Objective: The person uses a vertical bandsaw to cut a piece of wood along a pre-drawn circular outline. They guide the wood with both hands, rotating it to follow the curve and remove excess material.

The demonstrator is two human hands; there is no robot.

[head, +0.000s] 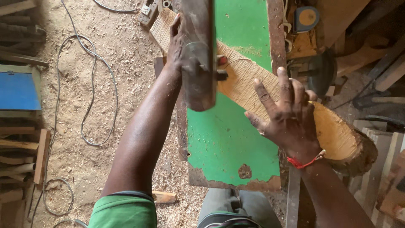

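Note:
A long slab of pale rough-sawn wood (pixel 337 135) with bark on its near end lies slantwise across a green saw table (pixel 228 139). My right hand (pixel 287 114) presses flat on the slab's top, fingers spread; a red thread band circles the wrist. My left hand (pixel 175 44) rests on the slab's far part, at the left side of the dark metal saw guard (pixel 198 55) that hangs over the table and hides part of the hand. The slab passes under the guard.
Sawdust and shavings cover the floor at left, with loose cables (pixel 90 97) looping over it. A blue box (pixel 19 90) and wood strips stand at far left. Offcuts, planks and a round dark tool (pixel 320 71) crowd the right side.

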